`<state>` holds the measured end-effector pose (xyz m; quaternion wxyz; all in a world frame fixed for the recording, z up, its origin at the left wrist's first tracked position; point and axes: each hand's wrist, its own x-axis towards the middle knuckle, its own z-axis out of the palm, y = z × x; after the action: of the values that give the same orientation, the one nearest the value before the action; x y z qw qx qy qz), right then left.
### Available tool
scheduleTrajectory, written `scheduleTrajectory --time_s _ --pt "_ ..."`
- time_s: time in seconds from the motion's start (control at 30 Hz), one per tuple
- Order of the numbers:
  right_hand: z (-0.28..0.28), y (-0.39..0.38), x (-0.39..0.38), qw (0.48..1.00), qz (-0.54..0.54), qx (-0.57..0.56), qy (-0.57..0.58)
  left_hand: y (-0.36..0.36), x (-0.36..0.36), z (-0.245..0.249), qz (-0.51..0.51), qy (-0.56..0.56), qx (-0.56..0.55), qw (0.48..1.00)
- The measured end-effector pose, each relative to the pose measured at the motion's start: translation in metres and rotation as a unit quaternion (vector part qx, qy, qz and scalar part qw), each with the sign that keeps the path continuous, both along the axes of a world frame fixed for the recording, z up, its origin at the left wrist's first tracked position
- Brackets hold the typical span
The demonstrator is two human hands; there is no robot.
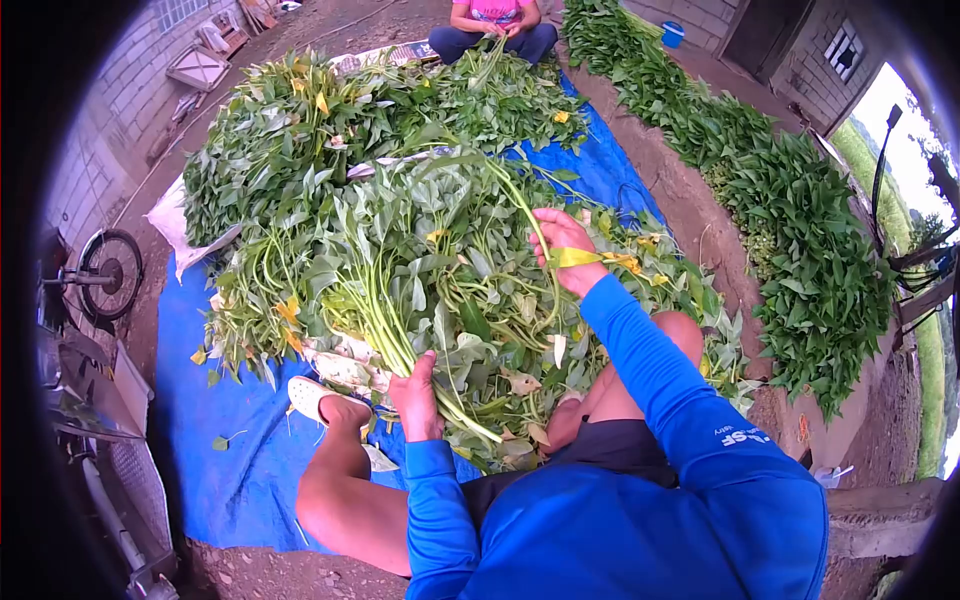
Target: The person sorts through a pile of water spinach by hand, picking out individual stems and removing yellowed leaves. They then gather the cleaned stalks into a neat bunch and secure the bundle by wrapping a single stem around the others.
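Note:
My left hand (416, 398) is closed around a bunch of water spinach stems (378, 318), the leafy ends fanning away from me and the cut ends pointing toward my lap. A single long water spinach stem (518, 198) is pinched in my right hand (563, 245), raised over the heap. Its leafy tip reaches to the upper left, and its lower end hangs below the hand. Across my right wrist lies a yellow leaf (574, 257). Beneath both hands spreads a big heap of loose greens (480, 260), with some yellowed leaves mixed in.
A blue tarp (225, 460) lies under the heap. Another person (495, 25) sits at the far side, handling greens. Along the right runs a long row of stacked greens (790, 230). At the left stand a wheel (110, 275) and metal parts. A blue bucket (672, 35) sits far back.

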<state>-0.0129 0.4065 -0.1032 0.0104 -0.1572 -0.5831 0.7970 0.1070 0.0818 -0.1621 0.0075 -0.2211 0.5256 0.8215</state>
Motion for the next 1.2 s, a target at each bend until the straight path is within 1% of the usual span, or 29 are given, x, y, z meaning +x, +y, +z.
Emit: scheduleTrajectory --time_s 0.1,0.13,0.23,0.27,0.33,0.37,0.4,0.5,0.53,0.63,0.7,0.73,0.77,0.8,0.87,0.9,0.93,1.0,1.03,1.07,1.1,1.13,1.17,1.2 --pt "0.026 -0.016 0.025 0.989 0.144 0.003 -0.026 0.002 0.001 0.000 -0.007 -0.010 -0.005 1.000" --pt "0.024 -0.013 0.026 0.980 0.188 0.052 -0.042 0.001 0.001 0.001 -0.011 -0.020 -0.010 1.000" --pt "0.037 -0.026 0.035 0.971 0.180 0.149 -0.047 0.001 0.001 0.002 -0.003 -0.021 -0.023 1.000" --pt "0.039 -0.031 0.037 0.970 0.145 0.189 -0.050 0.003 0.001 0.003 0.002 -0.015 -0.022 1.000" --pt "0.032 -0.032 0.036 0.952 0.111 0.284 -0.002 0.004 0.000 0.001 -0.002 -0.008 -0.013 1.000" --pt "0.029 -0.032 0.035 0.939 0.092 0.331 0.023 0.005 -0.001 0.000 0.002 0.000 -0.018 1.000" --pt "0.039 -0.041 0.039 0.921 0.052 0.383 0.053 0.006 -0.001 -0.001 0.006 0.008 -0.022 1.000" --pt "0.051 -0.054 0.045 0.854 0.010 0.511 0.102 0.012 -0.003 0.002 0.011 0.014 -0.016 1.000" --pt "0.052 -0.063 0.048 0.835 0.004 0.537 0.116 0.013 -0.002 0.002 0.016 0.009 -0.012 1.000" --pt "0.039 -0.108 0.064 0.856 0.105 0.503 0.058 0.016 -0.006 -0.016 -0.011 -0.010 0.006 1.000" --pt "-0.026 -0.137 0.076 0.877 0.198 0.437 0.034 0.024 -0.010 -0.045 -0.028 -0.027 0.090 0.995" --pt "-0.050 -0.149 0.085 0.873 0.224 0.433 0.023 0.027 -0.008 -0.043 -0.049 -0.014 0.181 0.982" --pt "-0.069 -0.157 0.092 0.868 0.250 0.428 0.013 0.028 -0.008 -0.060 -0.057 -0.024 0.222 0.973" --pt "-0.083 -0.159 0.095 0.886 0.252 0.389 -0.008 0.026 -0.007 -0.069 -0.065 -0.041 0.233 0.970" --pt "-0.084 -0.167 0.103 0.917 0.218 0.334 -0.031 0.021 -0.007 -0.086 -0.081 -0.082 0.242 0.963" --pt "-0.084 -0.169 0.109 0.930 0.198 0.305 -0.048 0.021 -0.003 -0.086 -0.081 -0.093 0.203 0.971" --pt "-0.084 -0.168 0.112 0.918 0.210 0.335 -0.041 0.025 0.000 -0.084 -0.054 -0.084 0.177 0.979" --pt "-0.101 -0.171 0.115 0.920 0.231 0.315 0.000 0.035 0.001 -0.081 -0.005 -0.060 0.127 0.990" --pt "-0.101 -0.173 0.119 0.921 0.241 0.305 0.017 0.030 -0.005 -0.082 -0.025 -0.070 0.139 0.988" --pt "-0.101 -0.164 0.117 0.916 0.300 0.266 0.029 0.020 -0.010 -0.086 -0.046 -0.086 0.152 0.984" --pt "-0.095 -0.155 0.112 0.920 0.327 0.218 0.013 0.012 -0.006 -0.091 -0.066 -0.112 0.165 0.978" --pt "-0.065 -0.143 0.105 0.946 0.300 0.104 -0.065 0.002 -0.001 -0.091 -0.072 -0.125 0.166 0.975" --pt "-0.049 -0.129 0.094 0.951 0.247 0.174 -0.064 -0.005 -0.008 -0.080 -0.075 -0.122 0.167 0.976" --pt "-0.036 -0.114 0.089 0.953 0.207 0.212 -0.067 -0.004 -0.010 -0.062 -0.052 -0.121 0.155 0.979"
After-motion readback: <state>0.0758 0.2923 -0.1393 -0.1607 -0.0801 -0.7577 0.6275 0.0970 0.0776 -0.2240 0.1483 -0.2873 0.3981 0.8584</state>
